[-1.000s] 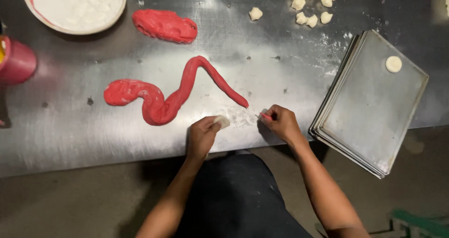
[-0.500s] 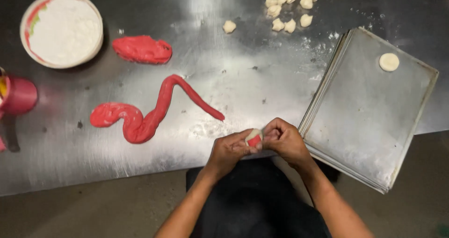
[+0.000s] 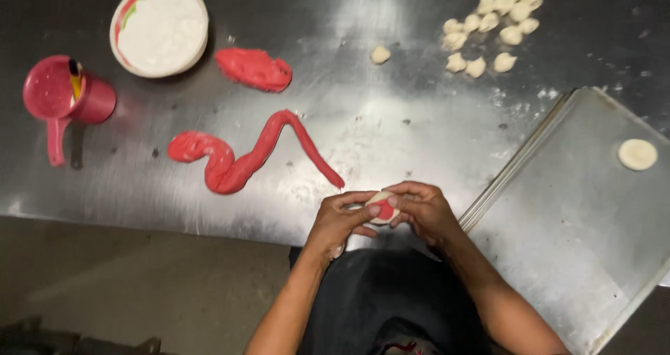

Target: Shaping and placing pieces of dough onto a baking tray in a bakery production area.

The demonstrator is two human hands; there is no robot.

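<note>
A bakery kitchen: steel worktable (image 3: 391,124), stacked baking trays (image 3: 579,215), dough pieces (image 3: 488,27).

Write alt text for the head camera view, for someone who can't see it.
Seen from above, a left hand and right hand pinch a small white dough piece with red filling over a steel table. A long red dough rope, a red lump, a white bowl, a red cup, small white dough pieces and stacked metal trays surround them.

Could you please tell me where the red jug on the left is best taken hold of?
Take the red jug by its long straight handle, coming from the table's near edge. The handle points toward the person and lies apart from other things, while a yellow tool stands in the cup.
</note>
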